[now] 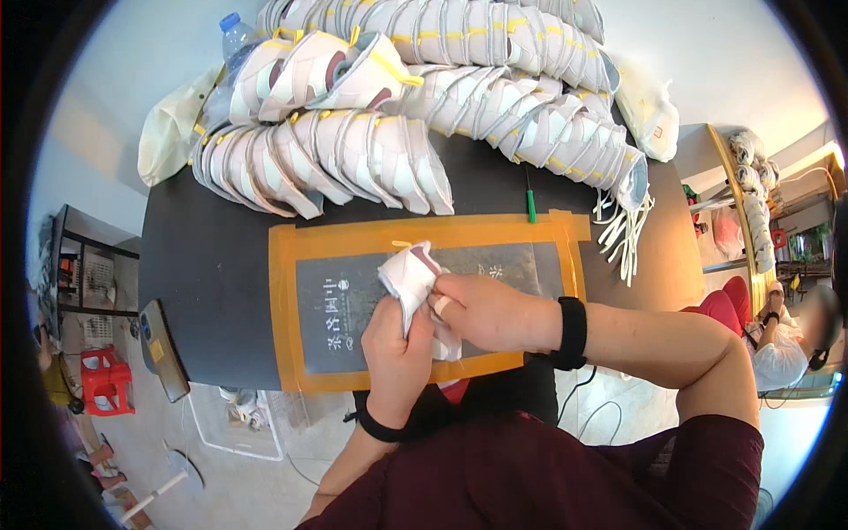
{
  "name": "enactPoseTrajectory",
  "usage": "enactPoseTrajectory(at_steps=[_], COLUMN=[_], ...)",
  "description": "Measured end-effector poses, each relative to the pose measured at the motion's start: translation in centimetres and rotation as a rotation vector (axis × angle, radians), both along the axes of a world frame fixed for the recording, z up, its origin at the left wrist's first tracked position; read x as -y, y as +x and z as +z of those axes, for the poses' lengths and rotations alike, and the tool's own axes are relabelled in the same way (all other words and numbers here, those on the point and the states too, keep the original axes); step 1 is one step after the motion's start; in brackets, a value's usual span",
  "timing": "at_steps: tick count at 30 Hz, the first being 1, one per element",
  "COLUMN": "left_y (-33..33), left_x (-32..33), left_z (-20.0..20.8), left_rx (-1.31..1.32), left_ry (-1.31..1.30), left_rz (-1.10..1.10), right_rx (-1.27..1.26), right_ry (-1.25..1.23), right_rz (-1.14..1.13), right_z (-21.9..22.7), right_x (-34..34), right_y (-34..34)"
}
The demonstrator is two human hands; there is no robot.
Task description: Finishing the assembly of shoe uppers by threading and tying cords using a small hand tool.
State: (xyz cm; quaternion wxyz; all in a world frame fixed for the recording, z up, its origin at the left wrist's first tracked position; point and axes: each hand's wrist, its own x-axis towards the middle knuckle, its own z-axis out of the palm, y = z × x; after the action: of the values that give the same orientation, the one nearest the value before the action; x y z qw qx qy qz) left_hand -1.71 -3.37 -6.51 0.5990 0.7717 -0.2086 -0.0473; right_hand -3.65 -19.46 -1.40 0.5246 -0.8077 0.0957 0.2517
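Between my two hands is a white shoe upper (411, 276) with a maroon patch and a small yellow tab at its top. My left hand (395, 352) grips its near left side, fingers closed round the edge. From the right, my right hand (486, 309) pinches the upper's right side, with the fingertips partly hidden in the fabric. Both hands are over a dark mat (322, 305) edged with orange-brown tape (284, 309). Beyond them lies a thin tool with a green handle (531, 208).
Nested rows of shoe uppers (327, 163) fill the table's far side, white laces (625, 234) hanging from one. A bottle with a blue cap (231, 26) stands behind. A phone (164, 349) rests at the left edge. A red stool (106, 380) and a seated person (777, 353) are farther off.
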Motion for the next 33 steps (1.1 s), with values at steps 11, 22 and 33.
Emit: enactPoseTrajectory(at_steps=[11, 22, 33], left_y=[-0.2, -4.1, -4.8], left_x=[-0.8, -1.4, -1.9], left_z=[0.2, 2.1, 1.0], left_rx=[-0.262, -0.822, -0.884], left_ry=[-0.161, -0.720, -0.656], left_rz=[-0.056, -0.429, -0.264], right_rx=[-0.265, 0.839, 0.285], right_ry=[0.305, 0.105, 0.190], right_rz=[0.062, -0.239, -0.136], right_z=[8.1, -1.3, -0.4], right_x=[0.3, 0.7, 0.9], right_y=[-8.6, -8.5, -6.9])
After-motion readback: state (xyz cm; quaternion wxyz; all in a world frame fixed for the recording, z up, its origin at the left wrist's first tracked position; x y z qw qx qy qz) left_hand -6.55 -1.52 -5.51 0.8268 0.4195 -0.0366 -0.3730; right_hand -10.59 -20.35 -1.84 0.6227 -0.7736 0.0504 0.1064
